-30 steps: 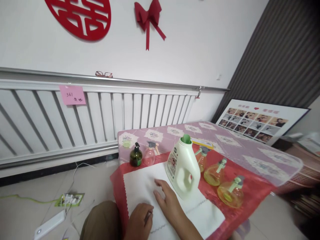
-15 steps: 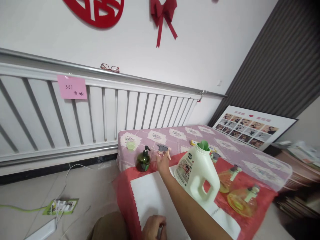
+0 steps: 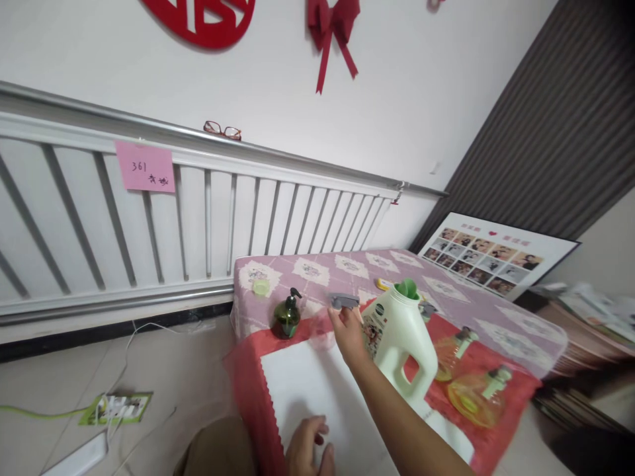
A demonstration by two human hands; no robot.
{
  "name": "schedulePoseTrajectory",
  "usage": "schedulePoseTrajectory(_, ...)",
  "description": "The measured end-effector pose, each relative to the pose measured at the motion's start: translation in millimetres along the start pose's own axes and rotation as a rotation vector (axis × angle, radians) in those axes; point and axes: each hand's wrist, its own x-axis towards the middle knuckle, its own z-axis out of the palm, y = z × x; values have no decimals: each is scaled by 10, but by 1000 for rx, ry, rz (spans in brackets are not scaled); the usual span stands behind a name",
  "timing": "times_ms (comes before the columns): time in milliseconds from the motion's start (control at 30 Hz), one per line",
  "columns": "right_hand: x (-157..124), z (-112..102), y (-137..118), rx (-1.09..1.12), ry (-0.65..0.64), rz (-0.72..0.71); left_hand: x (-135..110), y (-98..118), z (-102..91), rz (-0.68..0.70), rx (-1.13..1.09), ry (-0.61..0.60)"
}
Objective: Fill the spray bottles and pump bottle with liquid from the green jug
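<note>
My right hand [image 3: 348, 334] is closed around a grey trigger sprayer head [image 3: 344, 301], left of the big jug. A clear, pinkish bottle [image 3: 321, 328] stands just left of these fingers; blur hides whether the sprayer head is still joined to it. My left hand [image 3: 308, 446] hovers low over a white sheet [image 3: 317, 390], its fingers apart and holding nothing. The pale green jug [image 3: 404, 337] is upright, with a green funnel-like piece [image 3: 407, 287] in its mouth. Left of the clear bottle sits a dark green pump bottle [image 3: 288, 316].
Two spray bottles with yellow liquid [image 3: 449, 357] [image 3: 479, 400] stand on red cloth [image 3: 516, 403] at right. A small light green cap [image 3: 260, 287] lies on the patterned bedspread [image 3: 317, 268]. A radiator [image 3: 218, 198] runs behind; a power strip [image 3: 79, 456] lies on the floor.
My right hand has shifted right with the sprayer head, while the clear bottle shows to its left. My left hand's fingers have spread a little. The view has turned slightly.
</note>
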Motion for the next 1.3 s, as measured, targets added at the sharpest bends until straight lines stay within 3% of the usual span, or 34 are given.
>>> schedulePoseTrajectory(100, -355, -291, -141, 78, -82, 16, -11, 36, -24, -130, -26, 41)
schedulePoseTrajectory(233, -906, -537, -307, 199, -189, 71, 2, 148, -87, -182, -16, 41)
schedulePoseTrajectory(367, -1357, -646, -433, 300, -248, 135, 25, 244, -166, -196, 9, -55)
schedulePoseTrajectory(467, -1533, -655, -462, 380, -256, 160, 32, 275, -205, -202, 72, -163)
schedulePoseTrajectory(800, -1640, -380, -238, 461, 83, 325, 46, 315, -193, -57, 265, -157)
schedulePoseTrajectory(900, -1660, -411, -252, 472, 68, 332, 54, 303, -182, -78, 306, -162)
schedulePoseTrajectory(1133, -1659, -594, -336, 582, -130, 250, 44, 241, -172, -118, 291, -166)
schedulePoseTrajectory(1300, -1662, -494, -255, 587, -15, 304, 33, 236, -146, -60, 286, -114)
